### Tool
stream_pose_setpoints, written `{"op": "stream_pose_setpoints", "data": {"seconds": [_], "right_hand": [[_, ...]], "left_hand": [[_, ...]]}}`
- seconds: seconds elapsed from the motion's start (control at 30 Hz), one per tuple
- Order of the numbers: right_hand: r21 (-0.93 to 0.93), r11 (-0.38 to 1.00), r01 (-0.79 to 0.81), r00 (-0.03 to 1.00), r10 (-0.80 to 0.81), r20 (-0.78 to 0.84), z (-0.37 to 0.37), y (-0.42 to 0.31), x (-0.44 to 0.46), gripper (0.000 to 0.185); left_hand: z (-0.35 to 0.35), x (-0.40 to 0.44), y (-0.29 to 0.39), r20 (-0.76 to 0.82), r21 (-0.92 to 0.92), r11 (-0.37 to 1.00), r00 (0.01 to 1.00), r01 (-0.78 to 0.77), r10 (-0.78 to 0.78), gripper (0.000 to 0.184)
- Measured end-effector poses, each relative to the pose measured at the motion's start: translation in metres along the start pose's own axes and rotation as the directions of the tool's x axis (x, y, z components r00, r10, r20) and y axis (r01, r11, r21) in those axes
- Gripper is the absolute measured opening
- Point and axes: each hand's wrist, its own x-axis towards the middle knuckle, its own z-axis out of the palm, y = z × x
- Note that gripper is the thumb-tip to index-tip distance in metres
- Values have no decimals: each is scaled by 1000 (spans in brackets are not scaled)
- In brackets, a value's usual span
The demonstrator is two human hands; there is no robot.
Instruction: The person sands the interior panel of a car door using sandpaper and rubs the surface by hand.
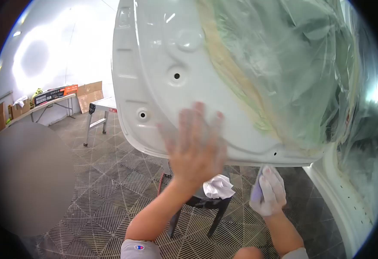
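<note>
A white car door [154, 56] hangs before me, its inner side facing me. My left hand [197, 151] is over the lower part of the door with its fingers spread, smeared by motion and dusted white; firm contact cannot be made out. Just below the door's bottom edge, my right hand [274, 192], coated in white dust, is closed around a purple sanding pad [256, 191]. Beige and green masking tape [230, 64] borders clear plastic film [283, 56] over the door's right part.
Beneath the door stands a black stool [218, 220] bearing a crumpled white cloth [218, 187]. A folding work platform [105, 104] is behind, left. Farther back, a long table [38, 110] carries a masking film box [51, 96]. Cardboard [89, 96] leans nearby. The pale door sill [348, 194] curves down right.
</note>
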Motion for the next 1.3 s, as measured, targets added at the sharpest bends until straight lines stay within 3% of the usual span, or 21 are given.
{"op": "stream_pose_setpoints", "data": {"seconds": [0.07, 0.13, 0.2, 0.37, 0.47, 0.53, 0.77, 0.9, 1.1, 1.17, 1.3], "right_hand": [[-90, 996, 16, 999, -12, 51, 20, -1, 22, 30], [-198, 979, 55, 994, -35, 104, 40, -8, 31, 32], [-233, 968, -91, 983, 124, 133, 58, -19, 32, 41], [-221, 975, -15, 973, 65, 224, 93, -29, 136, 58], [-260, 965, -41, 975, 96, 202, 98, -39, 149, 68], [-324, 937, -131, 947, 215, 239, 92, -55, 122, 76], [-336, 941, -34, 956, 129, 265, 109, -47, 169, 82], [-341, 940, -22, 919, 153, 364, 88, -61, 132, 80], [-417, 905, 80, 866, 144, 479, 88, -78, 160, 86], [-351, 936, -7, 820, 206, 534, 81, -94, 133, 89], [-379, 925, 14, 862, 181, 473, 97, -93, 153, 92]], "left_hand": [[-16, 17, -25, -26, -4, 997, 997, 79, -79, 61], [-23, 26, -48, -73, -114, 961, 962, 252, -261, 59], [-29, 31, -65, -121, -187, 937, 939, 295, -320, 57], [-44, 34, -90, -230, -417, 858, 878, 300, -419, 51], [-53, 30, -106, -301, -439, 862, 862, 254, -408, 48], [-59, 26, -117, -293, -452, 842, 842, 295, -452, 48], [-59, 11, -137, -296, -434, 855, 852, 283, -433, 49], [-67, 6, -148, -265, -478, 829, 852, 290, -451, 49], [-59, 3, -156, -310, -509, 813, 822, 282, -478, 48], [-61, 1, -156, -288, -515, 796, 811, 317, -509, 48], [-65, 0, -157, -294, -475, 842, 856, 256, -426, 48]]}}
